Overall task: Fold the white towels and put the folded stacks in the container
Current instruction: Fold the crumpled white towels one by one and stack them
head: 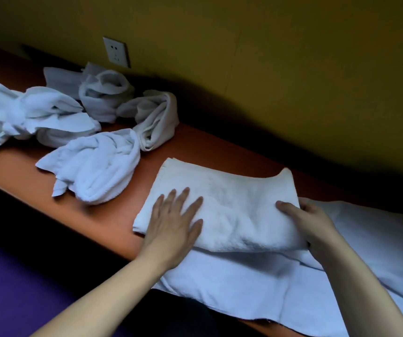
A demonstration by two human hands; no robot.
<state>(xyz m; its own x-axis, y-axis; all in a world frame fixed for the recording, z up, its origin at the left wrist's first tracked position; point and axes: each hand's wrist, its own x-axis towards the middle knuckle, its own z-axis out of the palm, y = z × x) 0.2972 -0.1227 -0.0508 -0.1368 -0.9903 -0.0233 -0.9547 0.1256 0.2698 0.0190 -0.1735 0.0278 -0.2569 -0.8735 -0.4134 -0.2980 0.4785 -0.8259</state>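
Folding is barely begun: one folded towel [222, 210] lies under the flat, spread left hand [171, 229] and gripping right hand [310, 224], crumpled towels [93, 171] wait on the worktop [13, 171], no container visible.

Looks like a hotel or spa back room, dim indoor light. Long orange-brown wooden counter [113, 215] runs against a mustard-yellow wall [268, 57], with a white wall socket [116, 52] at 11 o'clock. Many identical white towels [93, 171] crumpled in a pile from 9 to 11 o'clock suggest linen handling. Purple floor [13, 288] at 7 o'clock.
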